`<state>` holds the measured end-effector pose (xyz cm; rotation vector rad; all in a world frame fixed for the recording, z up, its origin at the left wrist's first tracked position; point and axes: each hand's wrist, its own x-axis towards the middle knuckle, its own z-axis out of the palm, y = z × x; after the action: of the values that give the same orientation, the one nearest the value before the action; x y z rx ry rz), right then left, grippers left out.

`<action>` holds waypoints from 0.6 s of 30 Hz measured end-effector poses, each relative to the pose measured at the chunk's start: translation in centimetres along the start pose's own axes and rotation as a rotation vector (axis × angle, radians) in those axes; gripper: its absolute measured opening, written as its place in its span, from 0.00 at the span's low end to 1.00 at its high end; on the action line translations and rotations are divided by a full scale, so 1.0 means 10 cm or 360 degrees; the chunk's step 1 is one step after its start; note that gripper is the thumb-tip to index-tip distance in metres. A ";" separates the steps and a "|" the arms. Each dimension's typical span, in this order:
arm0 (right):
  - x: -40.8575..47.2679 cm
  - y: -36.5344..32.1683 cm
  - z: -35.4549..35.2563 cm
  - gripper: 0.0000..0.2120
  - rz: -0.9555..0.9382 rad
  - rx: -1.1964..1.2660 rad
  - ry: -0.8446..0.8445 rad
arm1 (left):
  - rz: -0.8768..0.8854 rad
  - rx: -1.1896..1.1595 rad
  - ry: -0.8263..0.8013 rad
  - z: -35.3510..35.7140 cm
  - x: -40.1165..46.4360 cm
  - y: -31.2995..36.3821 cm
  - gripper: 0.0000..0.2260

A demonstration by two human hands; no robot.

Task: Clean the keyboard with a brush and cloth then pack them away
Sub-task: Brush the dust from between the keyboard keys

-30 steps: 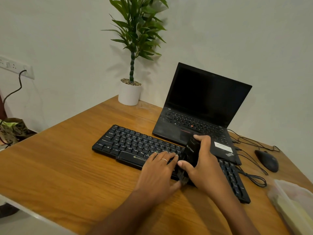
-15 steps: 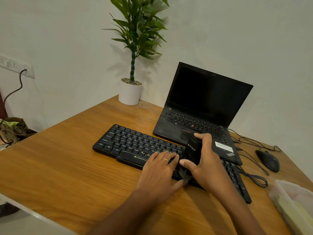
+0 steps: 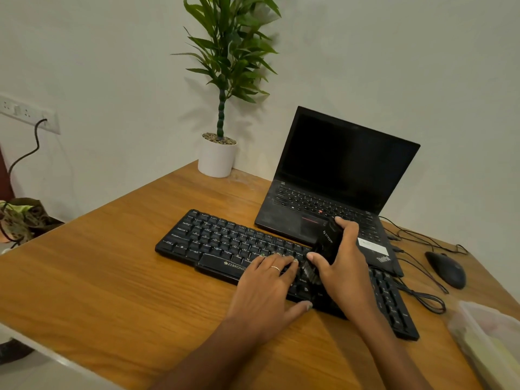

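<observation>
Gripping a black brush [image 3: 326, 243], the right hand [image 3: 342, 266] sets its bristles on the black keyboard [image 3: 225, 243] lying across the wooden tabletop [image 3: 98, 277]. The left hand [image 3: 264, 291] rests flat on the keys, fingers straight. An open laptop [image 3: 332, 181] stands just behind.

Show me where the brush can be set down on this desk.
Bare wood lies left of the keyboard and between it and the plant pot. Crowded: right side, with mouse, cables and plastic container.
</observation>
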<state>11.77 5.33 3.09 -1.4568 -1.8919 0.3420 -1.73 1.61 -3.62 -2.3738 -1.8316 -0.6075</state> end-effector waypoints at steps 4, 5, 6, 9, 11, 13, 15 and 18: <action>-0.05 0.00 0.01 0.35 -0.0013 0.0061 -0.0072 | 0.0000 -0.0002 0.0003 -0.01 0.00 0.01 0.40; -0.07 0.00 -0.02 0.35 -0.0019 0.0046 -0.0155 | -0.0003 -0.0001 0.0005 -0.01 0.00 0.01 0.40; -0.06 -0.01 -0.04 0.35 -0.0028 0.0022 -0.0208 | -0.0009 -0.0002 0.0007 -0.01 0.00 0.01 0.39; 0.03 0.01 -0.04 0.35 -0.0062 -0.0048 -0.0167 | -0.0017 -0.0011 0.0011 -0.01 0.01 0.01 0.37; 0.09 0.02 0.01 0.35 -0.0058 -0.0034 -0.0070 | -0.0020 -0.0003 -0.0005 -0.02 0.00 0.02 0.37; 0.11 0.02 0.06 0.35 -0.0059 0.0005 0.0019 | -0.0028 0.0003 -0.0033 -0.03 0.00 0.02 0.36; 0.10 0.01 0.06 0.35 -0.0058 0.0034 -0.0002 | -0.0032 -0.0005 -0.0061 -0.03 0.01 0.03 0.34; 0.12 0.01 0.02 0.35 -0.0049 0.0054 -0.0187 | -0.0038 -0.0016 -0.0058 -0.02 0.01 0.03 0.33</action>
<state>11.58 6.46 3.34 -1.4107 -1.9896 0.4518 -1.54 1.53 -3.33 -2.3884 -1.8785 -0.5807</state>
